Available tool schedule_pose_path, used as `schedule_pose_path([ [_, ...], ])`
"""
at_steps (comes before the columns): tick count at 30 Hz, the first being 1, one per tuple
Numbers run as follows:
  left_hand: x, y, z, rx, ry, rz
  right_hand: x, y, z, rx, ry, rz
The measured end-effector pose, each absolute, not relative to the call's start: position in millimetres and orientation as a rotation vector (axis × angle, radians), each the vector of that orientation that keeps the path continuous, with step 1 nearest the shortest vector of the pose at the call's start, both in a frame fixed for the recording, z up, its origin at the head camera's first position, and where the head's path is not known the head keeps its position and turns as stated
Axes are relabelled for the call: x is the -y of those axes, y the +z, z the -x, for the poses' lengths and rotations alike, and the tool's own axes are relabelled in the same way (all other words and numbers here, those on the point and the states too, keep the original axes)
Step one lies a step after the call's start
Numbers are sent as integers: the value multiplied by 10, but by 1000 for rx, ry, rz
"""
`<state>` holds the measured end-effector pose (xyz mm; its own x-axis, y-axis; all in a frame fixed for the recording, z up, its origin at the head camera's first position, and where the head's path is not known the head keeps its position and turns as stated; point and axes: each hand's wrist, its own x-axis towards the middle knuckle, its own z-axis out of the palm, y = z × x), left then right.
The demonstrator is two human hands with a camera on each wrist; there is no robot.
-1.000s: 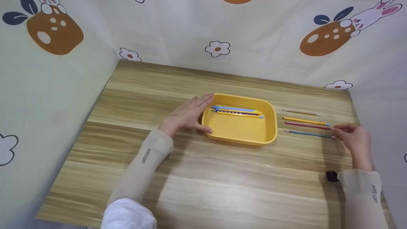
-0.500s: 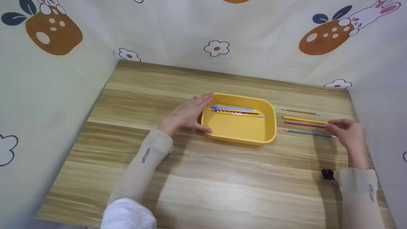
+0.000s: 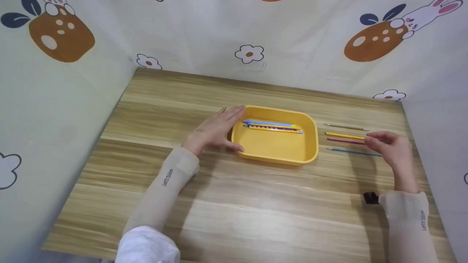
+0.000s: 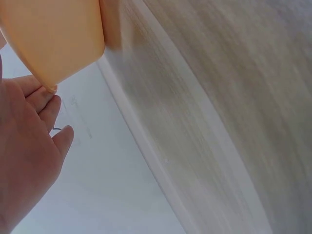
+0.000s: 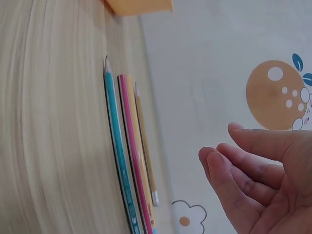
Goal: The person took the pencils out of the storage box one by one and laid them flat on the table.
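Note:
My left hand (image 3: 215, 133) rests against the left end of a yellow tray (image 3: 270, 148), fingers extended along its far corner and thumb at the near corner. Several pencils (image 3: 270, 123) lie inside along the tray's back side. Right of the tray, a brown pencil (image 3: 345, 127), a yellow pencil (image 3: 342, 135), a red pencil (image 3: 342, 140) and a blue pencil (image 3: 353, 151) lie in a row. My right hand (image 3: 393, 148) hovers over the right end of the yellow and red ones. The right wrist view shows its thumb and fingertips apart, with nothing between them.
The wooden table (image 3: 256, 212) meets patterned curtains (image 3: 292, 51) at the back and both sides. A small black object (image 3: 371, 197) sits at the right wrist, beside the sleeve.
My right hand has moved left and away from me, from the end of the red pencil to over the yellow one. My left hand and the tray have stayed put.

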<state>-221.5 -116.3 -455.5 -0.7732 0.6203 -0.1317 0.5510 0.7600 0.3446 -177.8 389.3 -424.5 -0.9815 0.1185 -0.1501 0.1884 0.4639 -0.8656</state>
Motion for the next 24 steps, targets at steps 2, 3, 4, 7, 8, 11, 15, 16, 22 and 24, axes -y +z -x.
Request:
schedule_pose_path([
  [2,1161,-4556,2217,-2719,423,-914,-3848,-4232,1786,-2540,-1693,-257],
  [3,1159,-4555,2217,-2719,426,-914,-3820,-4218,1787,-2487,-1755,-246],
  [4,1159,-4554,2217,-2720,425,-914,-3791,-4207,1787,-2436,-1813,-234],
  [7,1159,-4562,2221,-2723,424,-913,-3707,-4185,1792,-2286,-1960,-205],
  [8,1159,-4563,2221,-2723,429,-913,-3676,-4178,1792,-2256,-1983,-195],
  [11,1162,-4561,2220,-2730,433,-923,-3591,-4172,1804,-2230,-2008,-162],
  [15,1166,-4555,2218,-2740,434,-954,-3485,-4160,1824,-2249,-1978,-134],
  [16,1167,-4556,2219,-2739,434,-960,-3461,-4157,1830,-2260,-1959,-132],
  [22,1172,-4553,2220,-2737,417,-948,-3311,-4151,1871,-2398,-1780,-118],
  [24,1172,-4555,2217,-2732,417,-946,-3257,-4159,1884,-2399,-1779,-95],
])
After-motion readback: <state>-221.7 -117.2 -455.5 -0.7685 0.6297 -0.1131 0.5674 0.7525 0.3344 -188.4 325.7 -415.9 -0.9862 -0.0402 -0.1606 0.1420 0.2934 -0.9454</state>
